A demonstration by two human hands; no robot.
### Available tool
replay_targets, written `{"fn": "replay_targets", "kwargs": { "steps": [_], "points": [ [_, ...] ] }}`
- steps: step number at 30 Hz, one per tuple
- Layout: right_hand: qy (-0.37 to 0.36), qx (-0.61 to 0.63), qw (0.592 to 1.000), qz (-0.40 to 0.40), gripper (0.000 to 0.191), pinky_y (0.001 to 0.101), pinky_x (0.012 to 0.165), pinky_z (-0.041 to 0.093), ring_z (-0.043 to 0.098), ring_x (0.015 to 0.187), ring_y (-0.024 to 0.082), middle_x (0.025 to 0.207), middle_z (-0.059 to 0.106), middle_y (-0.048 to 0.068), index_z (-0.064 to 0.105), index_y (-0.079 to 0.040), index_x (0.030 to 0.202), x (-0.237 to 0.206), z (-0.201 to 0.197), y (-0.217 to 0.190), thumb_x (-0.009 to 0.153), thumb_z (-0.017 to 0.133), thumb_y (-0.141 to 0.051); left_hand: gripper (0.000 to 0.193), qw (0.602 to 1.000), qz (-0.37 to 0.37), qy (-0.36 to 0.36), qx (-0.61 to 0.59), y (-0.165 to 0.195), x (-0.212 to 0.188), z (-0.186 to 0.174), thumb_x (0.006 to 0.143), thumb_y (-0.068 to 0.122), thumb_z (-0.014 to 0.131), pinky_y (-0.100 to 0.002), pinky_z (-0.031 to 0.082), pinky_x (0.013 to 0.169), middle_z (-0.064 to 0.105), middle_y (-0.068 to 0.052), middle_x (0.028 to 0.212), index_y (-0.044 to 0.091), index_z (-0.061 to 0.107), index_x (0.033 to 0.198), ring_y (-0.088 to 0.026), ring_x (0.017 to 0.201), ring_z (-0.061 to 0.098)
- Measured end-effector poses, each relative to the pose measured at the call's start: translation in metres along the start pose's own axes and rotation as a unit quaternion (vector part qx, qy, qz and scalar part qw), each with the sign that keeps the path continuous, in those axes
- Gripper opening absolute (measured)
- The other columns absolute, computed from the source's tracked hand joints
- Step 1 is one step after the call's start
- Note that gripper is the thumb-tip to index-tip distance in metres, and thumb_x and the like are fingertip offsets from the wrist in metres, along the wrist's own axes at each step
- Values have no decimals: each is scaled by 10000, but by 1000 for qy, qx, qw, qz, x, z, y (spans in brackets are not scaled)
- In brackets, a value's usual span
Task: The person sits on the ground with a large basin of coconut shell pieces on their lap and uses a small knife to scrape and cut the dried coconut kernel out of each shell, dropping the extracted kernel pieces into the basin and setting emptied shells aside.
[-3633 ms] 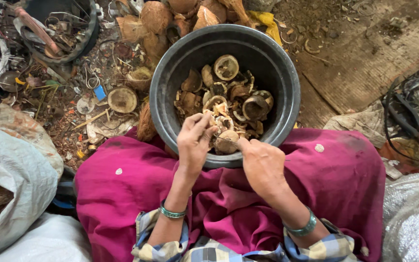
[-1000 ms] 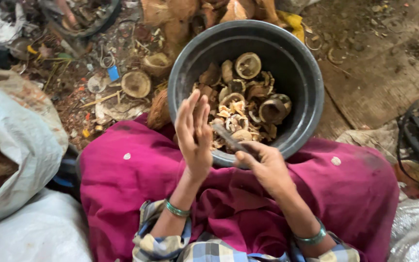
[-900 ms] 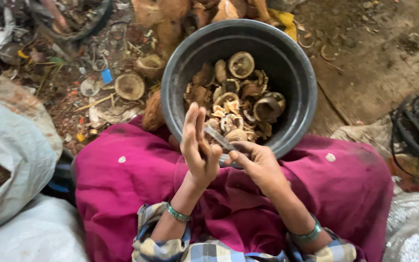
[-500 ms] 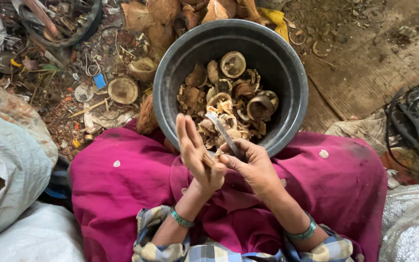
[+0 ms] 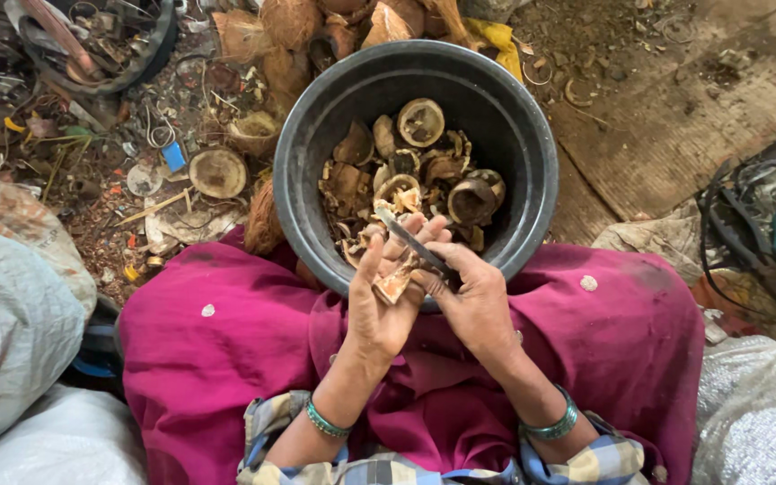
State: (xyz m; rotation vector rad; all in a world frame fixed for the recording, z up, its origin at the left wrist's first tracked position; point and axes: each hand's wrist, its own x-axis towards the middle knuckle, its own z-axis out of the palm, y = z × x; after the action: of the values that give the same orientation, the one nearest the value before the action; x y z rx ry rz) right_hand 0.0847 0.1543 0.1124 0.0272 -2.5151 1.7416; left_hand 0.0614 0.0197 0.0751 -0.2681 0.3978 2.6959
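The left hand (image 5: 379,301) holds a pale coconut piece (image 5: 394,283) in its cupped palm, fingers curled around it. The right hand (image 5: 473,296), at 3 o'clock from the left, grips a knife (image 5: 410,241); its blade points to 10 o'clock and rests across the piece. Both hands are over the near rim of the black basin (image 5: 532,153) with coconut shells (image 5: 421,122).

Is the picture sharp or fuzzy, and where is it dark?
In the head view, the left hand, the right hand and the knife look sharp, with no blur. The light is soft and even, without glare. The inside wall of the black bucket is darkest. The edges bend a little, so the white sack looks stretched.
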Motion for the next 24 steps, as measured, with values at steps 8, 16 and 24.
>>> {"fn": "replay_targets", "kwargs": {
  "steps": [8,16,24],
  "points": [
    [-26,-158,987,-30,314,343,658,558,746,733,232,833,742,96,724,-142,1247,3,-13,-16,945,638,-151,417,988,132,77,-1,22,17,-31,1072,235,531,-437,527,1111,630,-227,1356,-64,557,1362,-319,1250,636],
    [-42,-194,980,29,191,376,669,524,702,742,283,812,708,129,718,-71,1006,3,-11,2,981,671,-255,406,992,122,30,16,45,20,-37,1074,16,375,-448,508,1131,556,-256,1449,-40,470,1465,-355,1339,569],
    [-13,-160,986,-40,362,373,698,539,692,808,287,953,692,121,666,-82,1227,2,-10,-7,884,739,-172,418,994,109,0,-8,42,21,-41,1091,20,359,-462,475,1157,518,-245,1504,9,460,1496,-352,1411,510]
  ]
}}
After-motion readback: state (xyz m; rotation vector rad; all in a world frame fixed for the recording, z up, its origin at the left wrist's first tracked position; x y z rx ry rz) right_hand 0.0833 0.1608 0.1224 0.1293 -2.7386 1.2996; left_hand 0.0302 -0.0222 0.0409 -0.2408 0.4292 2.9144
